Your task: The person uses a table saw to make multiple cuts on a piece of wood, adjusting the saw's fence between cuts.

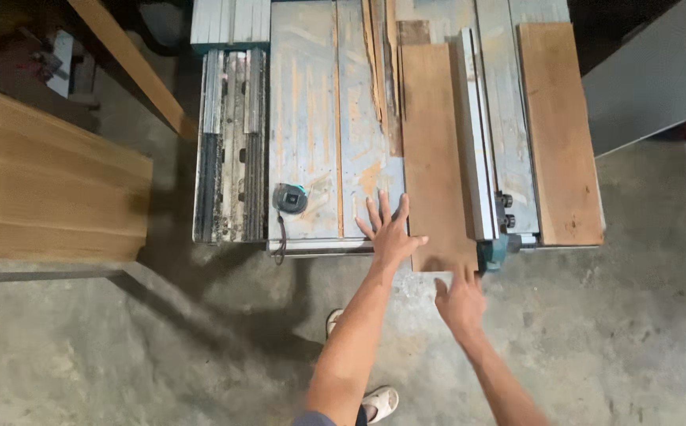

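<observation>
On table saw (311, 118): left hand (389, 233) spread flat beside board (434, 158), right hand (460, 300) open, fingertips at board's near end; fingers risk drifting toward blade slot, board may bind against fence (477, 134).

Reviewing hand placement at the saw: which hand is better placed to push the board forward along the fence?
Probably the right hand: it sits at the near end of the board, beside the fence. The left hand lies flat at the board's left edge, better suited to steadying.
</observation>
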